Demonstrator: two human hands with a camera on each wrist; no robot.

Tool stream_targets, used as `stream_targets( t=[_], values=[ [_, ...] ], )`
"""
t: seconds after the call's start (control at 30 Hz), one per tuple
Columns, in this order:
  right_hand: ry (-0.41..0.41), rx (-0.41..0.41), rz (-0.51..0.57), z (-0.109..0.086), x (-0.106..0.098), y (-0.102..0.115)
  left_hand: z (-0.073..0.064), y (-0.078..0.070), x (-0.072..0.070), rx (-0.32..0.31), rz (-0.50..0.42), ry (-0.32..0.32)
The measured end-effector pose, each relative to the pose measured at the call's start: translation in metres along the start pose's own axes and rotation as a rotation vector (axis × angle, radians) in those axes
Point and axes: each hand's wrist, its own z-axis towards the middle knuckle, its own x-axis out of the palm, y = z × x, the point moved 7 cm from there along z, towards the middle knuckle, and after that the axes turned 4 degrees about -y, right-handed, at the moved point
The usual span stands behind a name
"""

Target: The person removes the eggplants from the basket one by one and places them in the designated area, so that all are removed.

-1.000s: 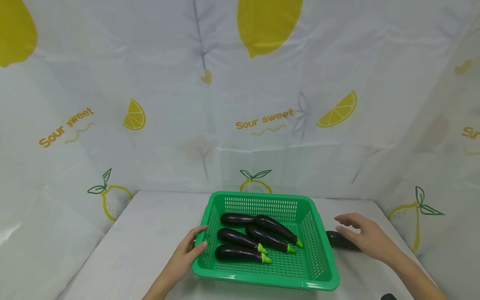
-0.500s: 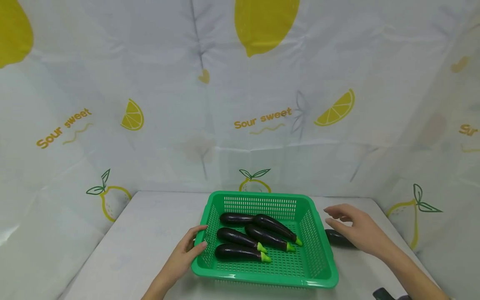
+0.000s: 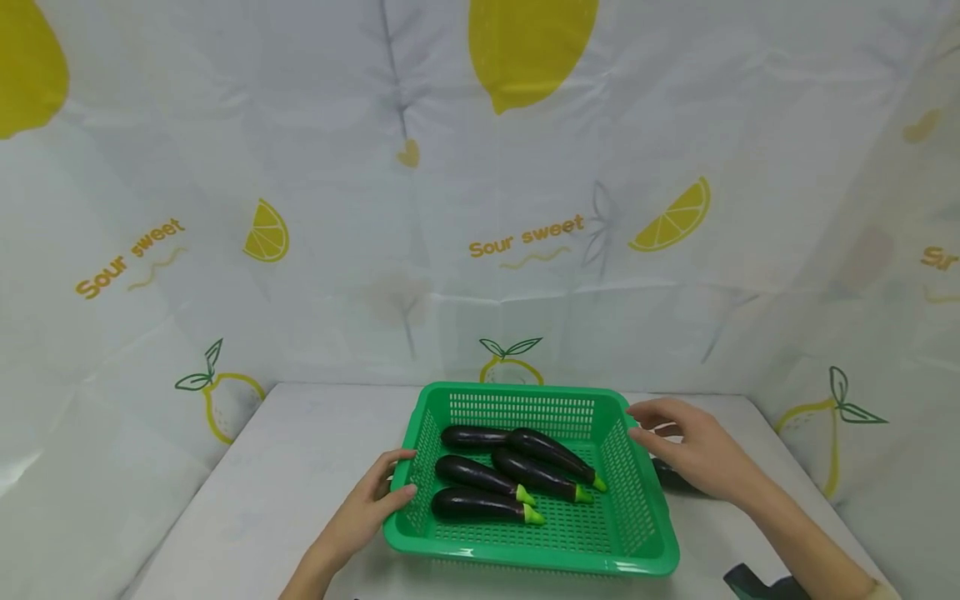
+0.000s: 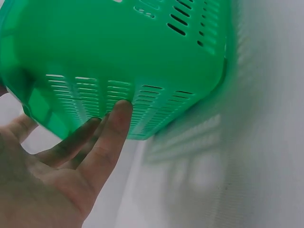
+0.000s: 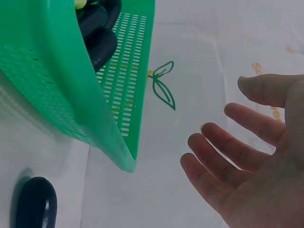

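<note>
Between the left fingers and the right fingers, we see a bright green basket patterned with rows of slots. Inside are glossy purple-black eggplants with lime-green caps; another dark eggplant lies below the right fingers. Beyond the fingers and white desk, we find a white sheet printed with yellow lemons, orange lettering and green-outlined leaves.

Orange "Sour sweet" lettering, twice legible, on the white lemon-print backdrop.
</note>
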Motion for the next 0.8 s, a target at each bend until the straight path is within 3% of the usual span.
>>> stream_targets(
  t=[0.2, 0.53, 0.8],
  values=[
    [0.023, -0.031, 0.036, 0.006, 0.006, 0.01, 0.001, 0.0, 0.0, 0.006, 0.015, 0.005],
    [0.091, -0.018, 0.065, 0.027, 0.025, 0.022, 0.001, 0.0, 0.001, 0.027, 0.017, -0.079],
    [0.14, -0.005, 0.09, 0.043, 0.038, 0.034, 0.001, -0.003, 0.002, 0.028, -0.009, -0.099]
  ],
)
